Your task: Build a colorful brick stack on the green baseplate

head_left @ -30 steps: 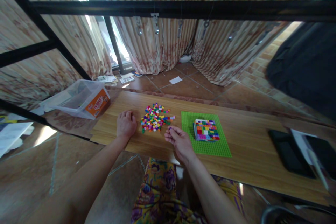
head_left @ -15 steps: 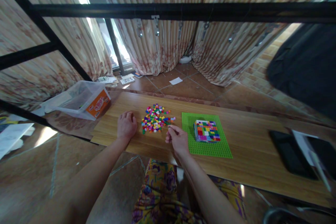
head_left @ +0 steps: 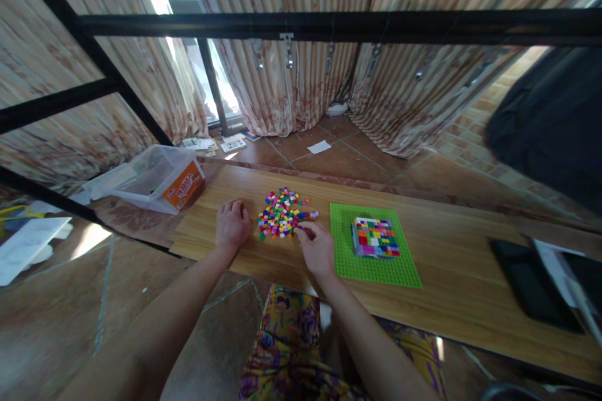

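My left hand [head_left: 232,224] rests on the wooden tabletop, left of a loose pile of small multicoloured building bricks [head_left: 281,216]. Its fingers are curled in, with nothing visible in them. At the pile's lower right edge, my right hand [head_left: 317,252] has thumb and forefinger pinched together on a small brick, whose colour I cannot make out. Just right of that hand lies a green studded baseplate [head_left: 348,266]. On it stands a low block built of many-coloured bricks [head_left: 376,238], with a patterned top and pale sides.
A clear plastic box [head_left: 155,178] with an orange label stands beyond the table's left end. Dark flat tablet-like things [head_left: 531,285] and papers lie at the right end. A black metal bar [head_left: 301,27] crosses in front of the curtains [head_left: 301,88].
My right hand has shifted slightly left and forward, its fingertips now at the pile's edge. My left hand stays in place. The whole view has shifted a little.
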Action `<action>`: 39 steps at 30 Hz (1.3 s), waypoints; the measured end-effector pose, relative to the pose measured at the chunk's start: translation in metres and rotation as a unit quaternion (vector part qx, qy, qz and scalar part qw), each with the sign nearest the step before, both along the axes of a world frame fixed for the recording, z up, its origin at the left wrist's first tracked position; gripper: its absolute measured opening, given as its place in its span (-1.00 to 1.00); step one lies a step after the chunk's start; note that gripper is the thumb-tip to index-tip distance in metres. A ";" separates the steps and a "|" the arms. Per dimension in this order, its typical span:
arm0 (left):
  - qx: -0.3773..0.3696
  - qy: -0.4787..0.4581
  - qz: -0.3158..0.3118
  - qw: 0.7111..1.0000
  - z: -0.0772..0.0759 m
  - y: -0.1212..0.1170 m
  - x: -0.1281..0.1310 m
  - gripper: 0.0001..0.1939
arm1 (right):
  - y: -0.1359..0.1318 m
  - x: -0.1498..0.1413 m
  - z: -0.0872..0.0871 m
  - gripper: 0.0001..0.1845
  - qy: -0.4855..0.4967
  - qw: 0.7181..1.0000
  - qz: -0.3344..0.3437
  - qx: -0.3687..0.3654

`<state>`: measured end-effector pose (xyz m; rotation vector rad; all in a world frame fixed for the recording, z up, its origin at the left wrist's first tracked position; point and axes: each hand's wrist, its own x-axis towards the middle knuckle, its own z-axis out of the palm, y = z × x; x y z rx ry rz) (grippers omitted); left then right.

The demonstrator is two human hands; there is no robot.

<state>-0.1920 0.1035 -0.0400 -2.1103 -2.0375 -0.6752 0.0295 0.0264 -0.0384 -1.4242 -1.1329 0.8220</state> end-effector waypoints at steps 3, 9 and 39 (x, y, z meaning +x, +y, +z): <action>-0.003 0.002 -0.001 1.000 0.000 0.000 0.000 -0.70 | -0.009 0.004 0.001 -0.72 0.064 0.998 -0.008 -0.028; 0.005 -0.010 -0.015 1.000 -0.001 0.002 -0.002 -0.71 | -0.045 0.032 0.024 -0.74 0.064 0.998 0.010 0.017; 0.002 -0.028 -0.005 1.000 -0.003 0.006 -0.004 -0.69 | -0.086 0.139 0.022 -0.71 -0.380 0.899 -0.217 0.028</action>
